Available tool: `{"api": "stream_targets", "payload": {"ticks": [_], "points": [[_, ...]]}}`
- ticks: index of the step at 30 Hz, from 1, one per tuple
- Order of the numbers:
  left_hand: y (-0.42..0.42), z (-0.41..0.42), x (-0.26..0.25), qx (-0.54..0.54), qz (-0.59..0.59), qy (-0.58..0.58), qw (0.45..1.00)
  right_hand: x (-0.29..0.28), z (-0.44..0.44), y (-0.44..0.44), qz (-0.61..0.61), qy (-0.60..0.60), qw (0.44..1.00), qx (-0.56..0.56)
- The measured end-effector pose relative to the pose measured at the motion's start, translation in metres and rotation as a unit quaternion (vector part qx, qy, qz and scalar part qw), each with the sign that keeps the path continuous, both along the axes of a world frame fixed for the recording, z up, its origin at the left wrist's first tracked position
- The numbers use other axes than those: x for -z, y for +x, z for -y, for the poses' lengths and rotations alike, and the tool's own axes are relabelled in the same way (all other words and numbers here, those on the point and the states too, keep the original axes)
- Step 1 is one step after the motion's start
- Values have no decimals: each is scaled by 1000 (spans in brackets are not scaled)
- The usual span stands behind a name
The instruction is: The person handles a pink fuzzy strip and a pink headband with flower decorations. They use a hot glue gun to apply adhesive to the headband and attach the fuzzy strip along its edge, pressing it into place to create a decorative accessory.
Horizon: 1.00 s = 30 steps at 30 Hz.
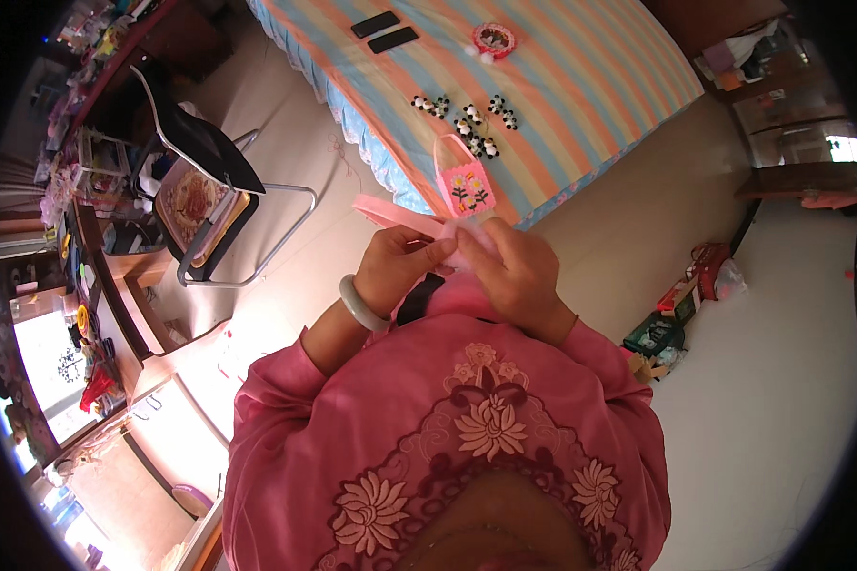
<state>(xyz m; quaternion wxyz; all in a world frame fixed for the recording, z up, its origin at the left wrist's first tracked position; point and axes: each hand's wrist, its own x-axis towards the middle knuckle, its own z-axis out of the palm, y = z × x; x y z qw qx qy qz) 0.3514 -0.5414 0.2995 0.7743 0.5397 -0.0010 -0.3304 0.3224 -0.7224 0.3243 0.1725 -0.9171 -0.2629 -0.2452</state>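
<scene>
My left hand [400, 260], with a pale bangle at the wrist, pinches a pink strip [393, 214] that sticks out to the left. At the fingertips of both hands is a fluffy light-pink piece [471, 243], and my right hand [518, 268] grips its other side. Whether strip and fluffy piece are joined cannot be told. Just beyond my hands, on the bed's near corner, lies a small pink felt bag [464, 189] with flower decorations and a looped handle. Several small black-and-white panda figures [475, 139] lie behind it.
The bed has a striped sheet [578, 93]. Two dark phones [393, 40] and a round red-rimmed item [494, 41] with white pompoms lie farther back. A metal-framed chair [207, 185] stands at left, near a cluttered desk. Boxes and bags [657, 332] sit on the floor at right.
</scene>
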Motion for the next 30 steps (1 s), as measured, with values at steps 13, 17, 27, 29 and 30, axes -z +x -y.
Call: {"api": "stream_targets", "payload": {"ticks": [13, 17, 27, 29, 30], "points": [[-9, -18, -33, -34, 304, 13, 952, 1, 26, -26, -23, 97, 994, 36], [-5, -16, -61, -14, 125, 74, 989, -2, 33, -19, 55, 107, 993, 13], [16, 8, -64, 5, 98, 104, 990, -21, 51, -20, -297, 476, 825, -63], [19, 3, -61, 21, 149, 94, 984, -30, 54, -17, -402, 594, 687, -119], [21, 1, -57, 15, 186, 81, 979, -31, 55, -15, -435, 601, 662, -110]]}}
